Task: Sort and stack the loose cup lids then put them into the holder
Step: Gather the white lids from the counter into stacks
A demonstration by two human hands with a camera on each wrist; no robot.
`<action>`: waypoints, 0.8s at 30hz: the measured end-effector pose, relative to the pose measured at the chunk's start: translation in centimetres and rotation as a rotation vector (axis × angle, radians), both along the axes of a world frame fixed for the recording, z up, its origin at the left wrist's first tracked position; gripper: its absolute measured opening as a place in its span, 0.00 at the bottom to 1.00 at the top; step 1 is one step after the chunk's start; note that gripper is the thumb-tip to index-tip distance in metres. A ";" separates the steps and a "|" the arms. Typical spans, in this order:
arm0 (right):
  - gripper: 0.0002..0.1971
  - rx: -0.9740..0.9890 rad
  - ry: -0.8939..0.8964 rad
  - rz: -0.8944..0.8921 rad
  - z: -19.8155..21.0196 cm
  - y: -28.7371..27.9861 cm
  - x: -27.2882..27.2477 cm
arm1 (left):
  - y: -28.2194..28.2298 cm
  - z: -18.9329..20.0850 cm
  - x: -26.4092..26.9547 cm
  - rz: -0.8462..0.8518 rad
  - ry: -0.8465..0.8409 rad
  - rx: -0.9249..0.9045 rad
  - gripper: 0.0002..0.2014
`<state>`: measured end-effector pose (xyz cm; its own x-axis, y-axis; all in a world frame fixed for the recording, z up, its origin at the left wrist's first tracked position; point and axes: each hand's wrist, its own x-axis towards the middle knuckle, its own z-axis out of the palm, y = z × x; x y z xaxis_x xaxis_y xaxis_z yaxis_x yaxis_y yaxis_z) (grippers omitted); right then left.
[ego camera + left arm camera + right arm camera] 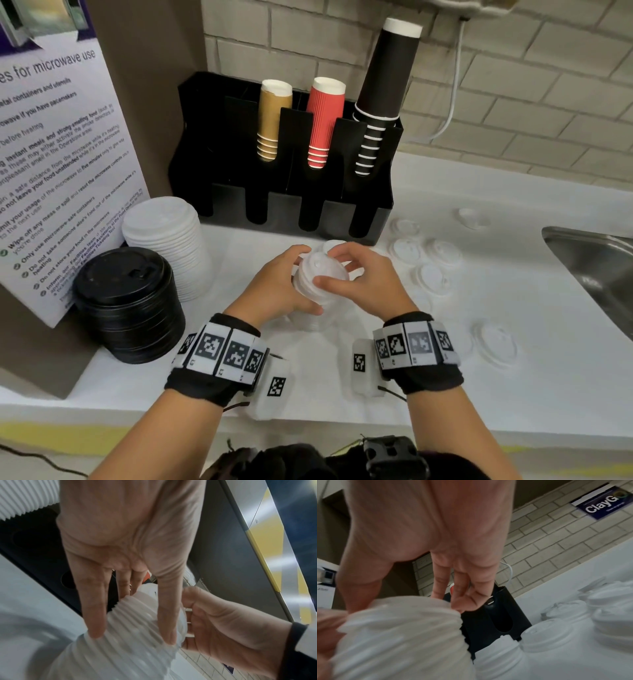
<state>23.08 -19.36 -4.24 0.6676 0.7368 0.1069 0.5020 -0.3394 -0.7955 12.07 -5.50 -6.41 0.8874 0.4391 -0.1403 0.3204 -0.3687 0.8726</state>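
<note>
White lid stack (320, 274) gripped by both hands, left hand (277, 287) and right hand (366, 277) fingers curled round it; stacking continues, loose lids (431, 260) next.

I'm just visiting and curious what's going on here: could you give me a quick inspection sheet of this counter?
Surface: white counter, sink at right.
Job's things: white lid stack held in both hands; loose white lids; black holder with cups.
Clutter: tall white lid stack, black lid stack.
Grippers: left hand and right hand grip the stack.
Cables: white cable on wall.
Surroundings: brick wall, microwave notice.
</note>
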 end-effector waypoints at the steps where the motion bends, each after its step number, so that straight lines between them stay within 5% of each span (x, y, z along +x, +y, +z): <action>1: 0.21 -0.018 -0.020 0.009 -0.1 0.1 -0.1 | 0.0 -0.1 -0.1 0.004 0.002 -0.004 0.53; 8: 0.24 -0.104 -0.181 0.072 0.6 0.6 -0.5 | -0.2 -0.1 0.0 0.004 -0.015 -0.019 0.55; 13: 0.24 -0.123 -0.191 0.135 0.5 0.6 -0.2 | -0.2 -0.2 0.1 -0.009 -0.067 0.012 0.40; 18: 0.11 -0.026 -0.111 0.023 1.3 1.2 3.8 | -0.2 -0.3 0.2 0.010 -0.058 0.016 0.37; 24: 0.34 -0.798 -0.207 0.140 -0.2 4.8 8.7 | -0.3 -0.2 0.3 0.013 -0.051 -0.004 0.38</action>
